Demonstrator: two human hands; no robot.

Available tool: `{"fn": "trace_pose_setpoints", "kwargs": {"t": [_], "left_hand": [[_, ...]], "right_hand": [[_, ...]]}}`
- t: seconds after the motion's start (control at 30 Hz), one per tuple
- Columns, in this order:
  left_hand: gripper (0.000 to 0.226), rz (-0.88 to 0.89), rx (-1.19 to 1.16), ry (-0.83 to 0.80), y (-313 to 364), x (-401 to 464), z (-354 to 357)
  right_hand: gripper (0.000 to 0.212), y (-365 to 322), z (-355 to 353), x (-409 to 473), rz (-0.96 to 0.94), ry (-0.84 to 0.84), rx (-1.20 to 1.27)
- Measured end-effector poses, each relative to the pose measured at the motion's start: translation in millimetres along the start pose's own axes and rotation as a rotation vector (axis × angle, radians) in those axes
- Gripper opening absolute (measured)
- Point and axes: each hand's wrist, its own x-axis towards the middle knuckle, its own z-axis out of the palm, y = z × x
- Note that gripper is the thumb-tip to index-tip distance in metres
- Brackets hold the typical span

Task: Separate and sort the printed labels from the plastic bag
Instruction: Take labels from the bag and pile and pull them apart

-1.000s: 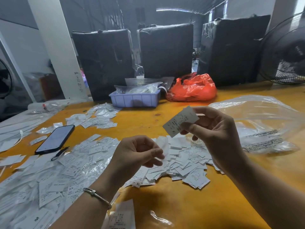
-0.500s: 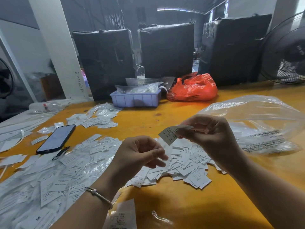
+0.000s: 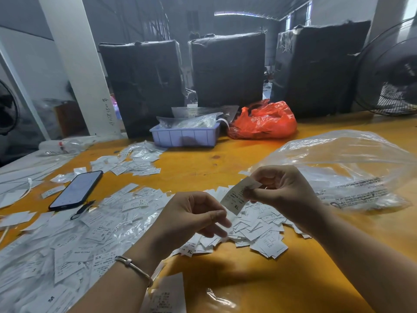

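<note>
Right hand (image 3: 283, 195): we pinch an XL label (image 3: 237, 197).
Left hand (image 3: 191, 219): fingers curled, ours holds nothing we can see.
Label pile (image 3: 255, 233): beneath both hands.

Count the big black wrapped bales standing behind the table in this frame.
3: the left bale behind the white pillar, the middle bale behind the blue tray, the right bale behind the red bag. More may be hidden behind them.
</note>
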Motion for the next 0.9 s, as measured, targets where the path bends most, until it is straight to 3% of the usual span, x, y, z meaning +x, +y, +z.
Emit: {"fn": "trace_pose_setpoints", "kwargs": {"t": [0.23, 0.4, 0.57, 0.9], "left_hand": [[0.012, -0.022, 0.014, -0.020, -2, 1, 1], [0.013, -0.024, 0.006, 0.006, -3, 2, -1], [0.015, -0.014, 0.008, 0.010, -4, 2, -1], [0.020, -0.022, -0.059, 0.035, -1, 2, 0]], "right_hand": [[0.005, 0, 6, 0, 0.025, -0.122, -0.086], [0.009, -1, 2, 1, -0.035, 0.029, -0.020], [0.018, 1, 15, -5, -0.057, 0.016, -0.021], [0.012, 5, 31, -7, -0.050, 0.050, -0.022]]}}
